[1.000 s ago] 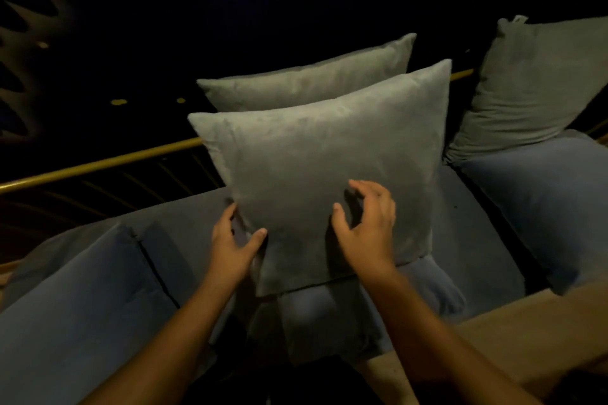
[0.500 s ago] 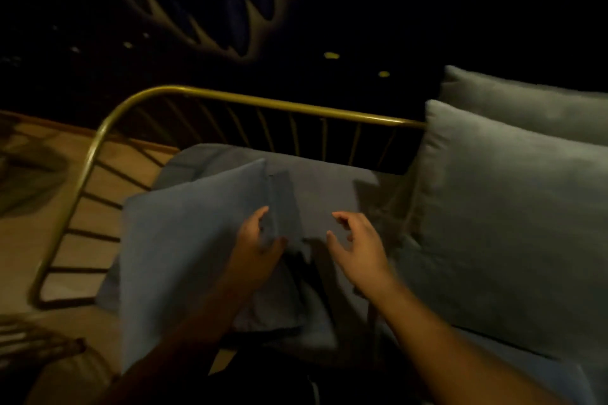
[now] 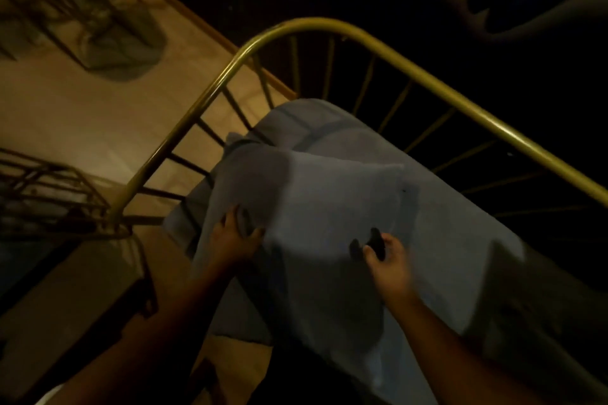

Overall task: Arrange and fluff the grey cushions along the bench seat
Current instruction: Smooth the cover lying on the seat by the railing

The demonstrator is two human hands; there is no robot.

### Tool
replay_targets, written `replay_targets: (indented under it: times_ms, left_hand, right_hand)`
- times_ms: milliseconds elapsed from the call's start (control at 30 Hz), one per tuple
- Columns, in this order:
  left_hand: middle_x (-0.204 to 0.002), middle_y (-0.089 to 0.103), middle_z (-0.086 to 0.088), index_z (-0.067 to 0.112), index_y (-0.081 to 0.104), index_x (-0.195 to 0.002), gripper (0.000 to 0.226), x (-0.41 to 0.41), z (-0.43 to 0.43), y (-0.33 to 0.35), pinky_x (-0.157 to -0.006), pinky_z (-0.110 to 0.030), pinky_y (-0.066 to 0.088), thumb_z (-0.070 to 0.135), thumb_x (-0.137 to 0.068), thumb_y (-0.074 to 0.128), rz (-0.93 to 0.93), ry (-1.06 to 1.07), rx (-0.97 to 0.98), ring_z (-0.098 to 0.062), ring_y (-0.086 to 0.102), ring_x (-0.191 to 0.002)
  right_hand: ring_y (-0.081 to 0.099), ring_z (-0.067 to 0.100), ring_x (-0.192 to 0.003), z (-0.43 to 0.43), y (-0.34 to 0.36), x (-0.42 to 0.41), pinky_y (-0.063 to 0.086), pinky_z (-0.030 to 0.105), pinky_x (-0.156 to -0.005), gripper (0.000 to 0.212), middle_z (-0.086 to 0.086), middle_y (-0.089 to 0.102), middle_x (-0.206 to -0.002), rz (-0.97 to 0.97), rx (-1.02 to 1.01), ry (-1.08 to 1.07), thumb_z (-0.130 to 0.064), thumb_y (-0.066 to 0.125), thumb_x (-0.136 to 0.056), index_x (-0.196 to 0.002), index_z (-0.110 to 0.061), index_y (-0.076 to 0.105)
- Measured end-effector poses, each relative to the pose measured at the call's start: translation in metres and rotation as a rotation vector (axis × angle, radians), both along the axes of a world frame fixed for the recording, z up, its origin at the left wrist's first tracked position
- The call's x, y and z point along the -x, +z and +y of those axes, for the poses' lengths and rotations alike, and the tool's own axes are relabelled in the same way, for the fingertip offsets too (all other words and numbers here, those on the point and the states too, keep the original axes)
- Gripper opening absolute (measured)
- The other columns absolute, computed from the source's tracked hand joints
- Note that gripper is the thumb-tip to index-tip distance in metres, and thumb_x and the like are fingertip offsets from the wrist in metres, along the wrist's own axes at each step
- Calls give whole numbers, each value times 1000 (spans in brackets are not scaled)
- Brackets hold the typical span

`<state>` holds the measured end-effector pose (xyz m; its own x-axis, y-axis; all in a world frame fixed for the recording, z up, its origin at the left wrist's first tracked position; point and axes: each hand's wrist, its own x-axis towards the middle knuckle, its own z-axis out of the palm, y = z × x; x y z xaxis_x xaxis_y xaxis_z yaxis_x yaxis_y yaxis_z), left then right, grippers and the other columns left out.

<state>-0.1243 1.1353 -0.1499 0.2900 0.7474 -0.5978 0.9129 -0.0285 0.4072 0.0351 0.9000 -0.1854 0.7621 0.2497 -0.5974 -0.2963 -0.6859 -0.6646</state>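
Observation:
A grey-blue cushion [image 3: 316,197] lies tilted over the end of the bench seat [image 3: 460,240], its far corner raised. My left hand [image 3: 235,238] grips the cushion's near left edge, fingers curled into the fabric. Just above the cushion's lower right part hovers my right hand [image 3: 388,260], with its fingers loosely curled and its shadow falling on the fabric; it holds nothing that I can see. The picture is dim and blurred.
A curved brass rail [image 3: 329,23] with thin spokes wraps round the bench end and back. Wooden floor [image 3: 82,115] lies to the left, with a dark wire frame [image 3: 49,194] at the left edge. Dark patterned wall behind.
My view has swung left to the bench end; the upright grey cushions are out of sight. My left hand took the grey-blue cushion's edge and lifted it, and my right hand came over it.

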Motion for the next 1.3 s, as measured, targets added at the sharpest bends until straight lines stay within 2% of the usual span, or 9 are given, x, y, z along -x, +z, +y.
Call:
replay_targets:
  times_ms: [100,200,367,533,667,800,933,1133,1300]
  left_hand:
    - [-153,26,-18,21,27,-146,85,12,27,-26,-110,-48,32,50,-77,67,-1,73,18,-38,31,-138]
    - [-153,24,-15,32,25,-145,94,20,45,-42,-110,-54,33,61,-68,70,-49,233,80,-41,33,-136]
    - [-141,47,-1,42,29,-139,102,36,58,-58,-100,-48,45,71,-53,76,-173,426,218,-30,50,-125]
    - [-134,51,1,37,35,-138,88,38,38,-47,-93,-36,46,65,-64,73,-220,521,199,-26,52,-121]
    - [-124,49,6,26,38,-139,74,50,14,-27,-73,-15,40,44,-76,72,-297,582,125,-12,49,-109]
    - [-144,42,-1,28,31,-142,81,81,-13,-21,-99,-39,43,48,-75,72,-343,769,155,-27,45,-129]
    - [-149,38,-2,30,27,-143,90,96,-32,-22,-107,-49,38,55,-70,72,-357,920,171,-28,41,-134]
    - [-150,37,-1,26,26,-145,83,96,-32,-26,-108,-42,36,49,-78,69,-399,1057,169,-27,40,-134]
    - [-153,33,-5,25,23,-146,109,91,-19,-38,-111,-51,34,72,-60,69,-315,1105,150,-30,37,-137]
  right_hand:
    - [49,39,-125,14,-26,-13,41,52,-104,72,19,46,-139,111,141,49,-41,75,-74,-135,-16,45]
    - [46,34,-129,26,-37,-23,41,51,-105,98,14,45,-144,78,132,34,-62,74,-61,-142,-22,36]
    - [45,24,-129,38,-52,-30,41,46,-106,86,1,44,-146,50,-9,-22,-39,75,-74,-145,-28,29]
    - [49,26,-126,52,-43,-26,42,42,-103,86,4,50,-140,20,-54,-8,-53,73,-70,-142,-22,37]
    - [48,28,-127,58,-20,-22,41,39,-101,89,8,49,-141,-59,-44,45,-56,73,-70,-143,-20,36]
    - [45,22,-131,91,-9,-31,38,45,-109,100,2,46,-145,-90,-96,227,-67,69,-61,-144,-27,32]
    - [52,25,-125,141,-8,-46,44,50,-103,102,-6,51,-140,-55,-63,397,-80,68,-52,-140,-45,29]
    - [42,33,-132,214,-1,-46,39,56,-105,103,0,40,-149,-119,-35,683,-79,63,-59,-142,-53,8]
    - [41,36,-132,243,-14,-49,39,56,-104,109,7,36,-151,-107,37,774,-84,59,-57,-144,-48,4]
